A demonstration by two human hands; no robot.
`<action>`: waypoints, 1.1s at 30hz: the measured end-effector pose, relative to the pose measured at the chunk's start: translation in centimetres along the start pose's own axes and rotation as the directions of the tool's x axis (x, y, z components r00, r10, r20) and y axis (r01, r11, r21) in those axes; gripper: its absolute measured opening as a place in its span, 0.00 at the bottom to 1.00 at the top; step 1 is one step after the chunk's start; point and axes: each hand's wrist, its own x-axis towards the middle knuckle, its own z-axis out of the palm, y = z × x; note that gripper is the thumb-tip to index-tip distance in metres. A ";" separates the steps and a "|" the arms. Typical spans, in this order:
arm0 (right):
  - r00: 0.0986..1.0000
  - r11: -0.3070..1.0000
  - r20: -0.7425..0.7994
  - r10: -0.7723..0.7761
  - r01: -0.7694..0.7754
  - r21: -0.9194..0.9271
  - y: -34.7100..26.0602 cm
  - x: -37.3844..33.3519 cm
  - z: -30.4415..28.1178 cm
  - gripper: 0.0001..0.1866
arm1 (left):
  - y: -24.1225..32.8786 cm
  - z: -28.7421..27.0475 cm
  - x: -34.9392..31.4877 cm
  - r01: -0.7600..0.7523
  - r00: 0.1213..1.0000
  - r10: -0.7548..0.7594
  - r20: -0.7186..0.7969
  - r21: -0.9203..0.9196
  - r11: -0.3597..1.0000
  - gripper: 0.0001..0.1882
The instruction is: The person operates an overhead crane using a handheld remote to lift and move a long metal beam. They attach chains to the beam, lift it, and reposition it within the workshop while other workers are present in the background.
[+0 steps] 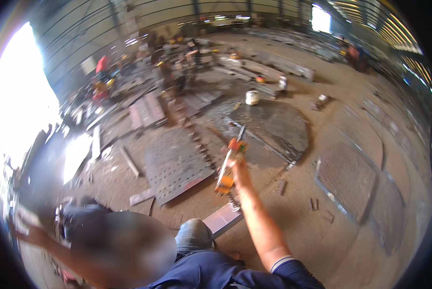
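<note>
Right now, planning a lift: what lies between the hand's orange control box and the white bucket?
In the head view, a dark steel plate lies flat on the floor between the right hand, which holds the orange control box, and the white bucket.

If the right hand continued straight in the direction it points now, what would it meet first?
The right hand, holding an orange tool, points up and away over the floor. First in that line seems to be the dark round steel plate, though depth is unclear.
</note>
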 end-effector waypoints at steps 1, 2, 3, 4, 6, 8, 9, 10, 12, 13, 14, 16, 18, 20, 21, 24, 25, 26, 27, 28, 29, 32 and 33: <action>0.995 0.998 0.094 0.027 -0.032 0.055 -1.4 1.8 1.6 0.35 | -2.5 -0.2 -0.7 0.019 0.994 -0.011 0.107 -0.081 0.997 0.26; 0.977 0.990 0.215 0.012 -0.043 0.138 -2.4 3.3 3.0 0.34 | -4.2 -0.4 -2.2 0.201 0.942 -0.160 0.296 -0.111 0.973 0.28; 0.974 0.980 0.195 0.118 -0.146 0.136 -2.7 4.6 4.4 0.33 | -5.1 -1.0 -4.2 0.293 0.855 -0.241 0.460 -0.045 0.955 0.29; 0.960 0.966 0.219 0.173 -0.210 0.154 -2.6 4.9 5.2 0.32 | -5.5 -2.0 -6.7 0.373 0.747 -0.287 0.599 -0.022 0.927 0.30; 0.950 0.958 0.178 0.255 -0.274 0.089 -1.9 4.8 5.7 0.28 | -4.5 -2.7 -11.2 0.513 0.507 -0.402 0.762 0.108 0.852 0.33; 0.974 0.970 0.099 0.206 -0.217 0.110 -0.8 4.2 5.4 0.24 | -4.5 -0.8 -14.7 0.797 0.199 -0.588 0.784 0.219 0.562 0.37; 0.978 0.975 0.125 0.170 -0.185 0.123 -0.6 4.1 5.2 0.24 | -4.0 0.7 -16.3 0.915 0.074 -0.596 0.800 0.183 0.359 0.40; 0.979 0.970 0.064 0.195 -0.202 0.136 -0.5 4.0 4.9 0.24 | -3.4 1.3 -18.3 0.913 0.140 -0.484 0.864 0.076 0.400 0.41; 0.967 0.987 0.198 0.159 -0.161 -0.011 -0.4 4.6 5.0 0.23 | -3.3 6.3 -20.4 0.897 0.206 -0.417 0.885 0.000 0.442 0.39; 0.973 0.986 0.159 0.165 -0.165 -0.013 0.0 4.6 4.7 0.23 | -3.3 7.9 -21.5 0.936 0.188 -0.307 0.933 -0.076 0.342 0.34; 0.977 0.992 0.170 0.127 -0.129 0.002 0.3 4.9 4.9 0.22 | -3.6 8.3 -22.8 0.989 0.139 -0.133 0.981 -0.143 -0.025 0.29; 0.980 0.983 -0.096 0.174 -0.179 -0.042 1.3 5.5 5.2 0.22 | -4.2 8.8 -24.0 0.998 -0.024 -0.071 0.997 0.020 -0.054 0.13; 0.984 0.984 0.005 0.178 -0.178 -0.028 2.4 5.5 4.9 0.21 | -4.2 8.8 -24.8 0.999 0.033 -0.042 0.999 -0.032 0.029 0.16; 0.986 0.986 0.025 0.162 -0.163 0.041 2.8 5.9 4.7 0.22 | -3.3 8.5 -24.9 1.000 0.023 -0.094 0.995 -0.023 0.002 0.17; 0.992 0.993 0.028 0.119 -0.120 0.013 3.1 6.2 4.5 0.22 | -3.1 8.7 -24.7 0.998 0.058 -0.126 0.990 -0.052 0.045 0.16; 0.992 0.994 0.071 0.103 -0.105 0.021 3.6 7.1 3.8 0.19 | -2.1 10.0 -24.7 0.992 0.087 -0.209 0.974 -0.067 0.103 0.12; 0.992 0.996 0.098 0.084 -0.087 0.028 3.6 7.3 3.5 0.18 | -1.8 10.4 -24.8 0.999 0.045 -0.150 0.988 -0.042 0.020 0.11; 0.994 0.996 0.079 0.082 -0.084 0.025 4.0 7.4 3.4 0.17 | -1.7 10.6 -25.2 0.998 0.002 -0.186 0.983 0.008 0.056 0.10; 0.985 0.988 0.077 0.152 -0.153 0.010 3.9 7.5 3.2 0.16 | -1.6 10.6 -25.7 1.000 0.014 -0.181 0.983 -0.009 0.029 0.10; 0.987 0.992 0.095 0.129 -0.129 -0.005 4.2 7.6 3.1 0.16 | -1.6 10.7 -26.2 0.999 -0.010 -0.199 0.980 0.016 0.028 0.10; 0.991 0.997 0.108 0.078 -0.078 -0.009 4.3 7.8 3.1 0.16 | -1.8 10.8 -26.7 0.998 0.013 -0.207 0.978 -0.001 0.059 0.11; 0.994 1.000 0.105 0.007 -0.007 0.003 5.2 8.7 3.4 0.16 | -2.6 12.3 -28.3 0.983 0.039 -0.262 0.964 0.010 0.182 0.14; 0.994 1.000 0.108 0.002 -0.002 0.004 5.4 8.9 3.4 0.16 | -2.7 12.9 -28.9 0.981 0.002 -0.301 0.954 0.058 0.188 0.14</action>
